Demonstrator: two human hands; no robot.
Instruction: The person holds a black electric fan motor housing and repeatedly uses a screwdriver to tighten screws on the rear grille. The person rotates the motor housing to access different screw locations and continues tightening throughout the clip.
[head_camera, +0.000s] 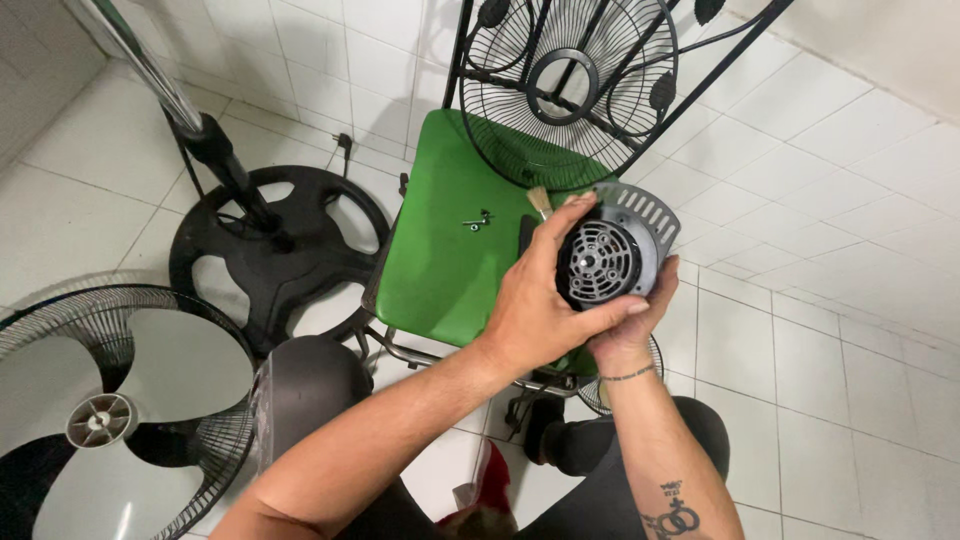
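Both hands hold one round, dark grey plastic fan motor housing (612, 252) above the green padded chair seat (450, 240), its vented face turned up toward the camera. The left hand (545, 300) has its fingers clamped over the housing's 9 o'clock edge; the right hand (630, 322) cups it from 6 o'clock, fingers wrapped beneath, apparently steadying it. Two small metal screws (478, 221) lie on the seat at 9 o'clock of the housing, seemingly parked within reach. One black wire fan grille (568, 85) leans against the chair back at 12 o'clock.

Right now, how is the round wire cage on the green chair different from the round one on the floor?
The wire grille on the chair stands upright against the chair back; the grille on the floor lies flat. The chair grille is see-through, with only a ring at its middle; the floor grille has pale fan blades and a grey hub inside it. Both are round, dark wire fan guards.
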